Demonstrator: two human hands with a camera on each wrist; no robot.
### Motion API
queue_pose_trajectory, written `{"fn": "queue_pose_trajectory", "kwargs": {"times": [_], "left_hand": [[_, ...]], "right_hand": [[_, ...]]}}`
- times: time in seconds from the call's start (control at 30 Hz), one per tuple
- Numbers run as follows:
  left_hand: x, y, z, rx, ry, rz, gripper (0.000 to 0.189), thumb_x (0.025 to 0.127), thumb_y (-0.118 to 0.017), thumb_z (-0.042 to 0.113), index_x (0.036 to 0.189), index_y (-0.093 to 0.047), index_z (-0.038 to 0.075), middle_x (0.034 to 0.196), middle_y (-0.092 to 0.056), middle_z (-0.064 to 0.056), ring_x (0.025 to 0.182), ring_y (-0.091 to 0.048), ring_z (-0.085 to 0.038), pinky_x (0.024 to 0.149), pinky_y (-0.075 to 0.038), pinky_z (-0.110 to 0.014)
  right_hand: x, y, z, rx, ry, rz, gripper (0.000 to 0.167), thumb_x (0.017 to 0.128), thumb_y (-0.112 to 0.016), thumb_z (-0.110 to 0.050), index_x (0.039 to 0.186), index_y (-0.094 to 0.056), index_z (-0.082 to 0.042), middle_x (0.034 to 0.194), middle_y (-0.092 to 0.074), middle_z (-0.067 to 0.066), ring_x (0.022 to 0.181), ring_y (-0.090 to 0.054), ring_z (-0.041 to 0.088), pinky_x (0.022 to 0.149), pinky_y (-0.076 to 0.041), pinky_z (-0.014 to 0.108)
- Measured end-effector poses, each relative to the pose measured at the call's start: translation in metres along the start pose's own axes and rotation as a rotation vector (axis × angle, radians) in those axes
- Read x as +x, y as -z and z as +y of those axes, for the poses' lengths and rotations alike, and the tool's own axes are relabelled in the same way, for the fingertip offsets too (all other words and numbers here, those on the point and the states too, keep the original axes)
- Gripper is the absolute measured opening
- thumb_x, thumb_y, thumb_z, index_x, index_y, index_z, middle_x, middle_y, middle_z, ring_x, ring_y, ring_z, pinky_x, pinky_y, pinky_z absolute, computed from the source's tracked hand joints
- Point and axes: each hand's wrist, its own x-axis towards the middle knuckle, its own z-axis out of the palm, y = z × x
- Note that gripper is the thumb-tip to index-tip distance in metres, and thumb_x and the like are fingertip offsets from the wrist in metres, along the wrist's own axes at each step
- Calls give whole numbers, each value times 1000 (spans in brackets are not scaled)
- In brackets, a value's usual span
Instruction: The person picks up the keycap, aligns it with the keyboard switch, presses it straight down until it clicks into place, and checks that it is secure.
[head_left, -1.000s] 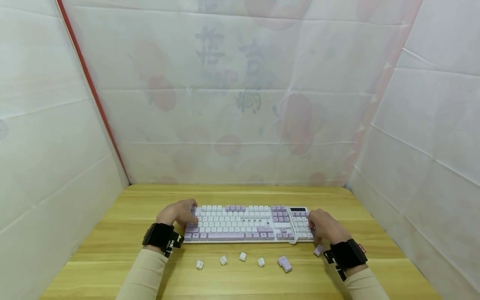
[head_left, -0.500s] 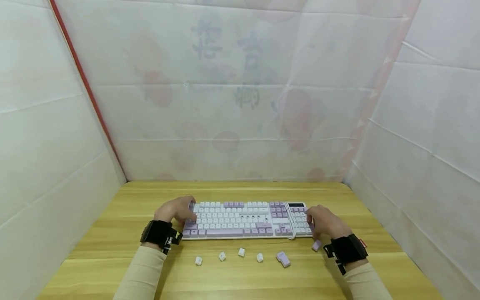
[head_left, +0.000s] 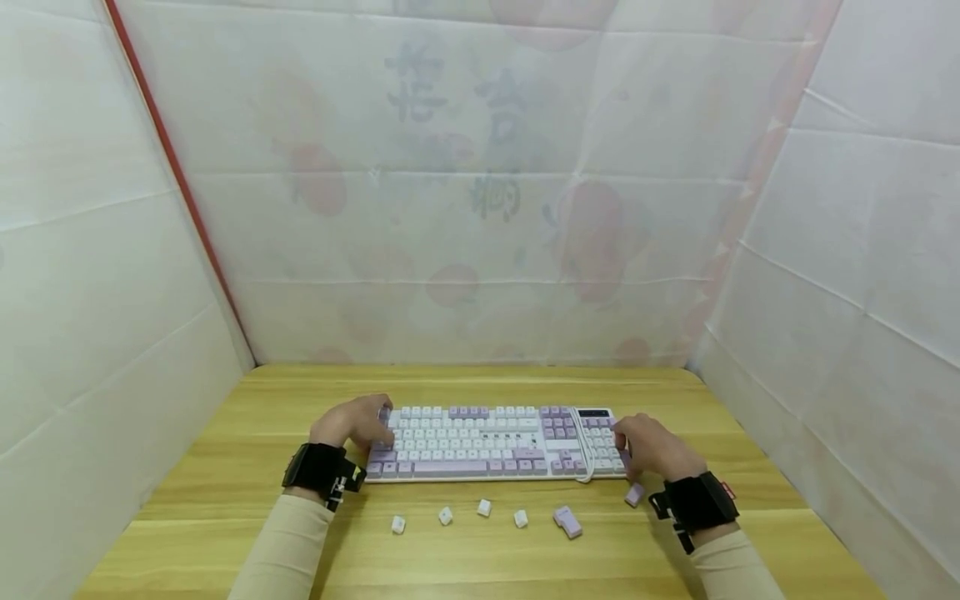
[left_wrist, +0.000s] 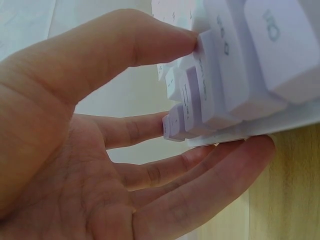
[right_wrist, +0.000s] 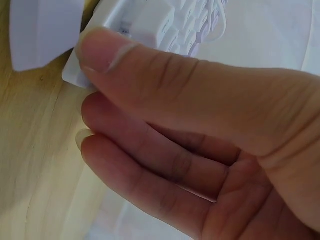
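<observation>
A white and lilac keyboard [head_left: 465, 468] lies lengthwise on the table. My left hand [head_left: 352, 422] grips its left end; the left wrist view shows the thumb [left_wrist: 165, 40] on the keycaps and the fingers [left_wrist: 215, 185] along the edge and underside. At the opposite end my right hand [head_left: 654, 447] holds the keyboard's edge, thumb [right_wrist: 107, 52] on top and fingers below. Several dark bare key spots [head_left: 507, 436] show among the keys. Loose white keycaps [head_left: 484, 507] lie in front, with a larger lilac keycap [head_left: 567, 522]. Another lilac keycap [head_left: 634, 494] sits by my right hand.
A white cable [head_left: 582, 446] lies bundled across the keyboard's right part. The wooden table [head_left: 465, 571] is bordered by pale cloth walls [head_left: 480, 250] at the back and both sides. A red strip [head_left: 176, 171] runs down the back left corner.
The head view tilts slightly up and down. Both hands stay on the keyboard's ends, and neither the keyboard nor the loose keycaps visibly shift on the table.
</observation>
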Motion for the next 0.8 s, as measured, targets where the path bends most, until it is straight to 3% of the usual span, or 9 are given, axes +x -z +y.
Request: {"fn": "queue_pose_trajectory", "kwargs": {"times": [0.13, 0.33, 0.57, 0.67, 0.8], "left_hand": [[0, -1, 0, 10, 8, 8, 66, 82, -79, 14, 140, -51, 2, 134, -58, -20, 92, -59, -24, 78, -52, -38], [1, -2, -1, -29, 8, 1, 67, 82, -78, 13, 141, -49, 1, 134, -57, -21, 86, -60, -23, 71, -52, -34], [0, -3, -2, -23, 4, 8, 64, 82, -78, 12, 139, -51, 2, 130, -59, -19, 86, -60, -23, 71, -52, -35], [-1, -3, -1, -16, 3, 11, 61, 82, -78, 12, 136, -52, 3, 124, -60, -16, 86, -59, -24, 71, -51, -35], [-2, -2, 0, -28, 5, 11, 58, 80, -77, 10, 133, -54, 4, 119, -61, -14, 86, -60, -25, 72, -51, -35]], "right_hand": [[0, 0, 0, 11, -10, -8, 38, 56, -94, 4, 78, -66, -9, 73, -62, 1, 63, -48, 10, 59, -43, 27], [-1, 2, -1, 21, -42, -29, 36, 60, -94, 3, 80, -66, -9, 73, -61, 1, 62, -48, 12, 58, -43, 27], [-3, 5, -4, 9, -64, -23, 36, 59, -93, 2, 81, -65, -7, 74, -61, 2, 64, -48, 13, 60, -43, 28], [-8, 9, -9, 28, -127, -33, 35, 64, -91, -1, 83, -62, -4, 74, -58, 4, 65, -48, 16, 61, -41, 29], [-18, 15, -19, 98, -301, -115, 32, 75, -88, -12, 84, -58, -3, 66, -53, 6, 56, -45, 17, 55, -36, 28]]}}
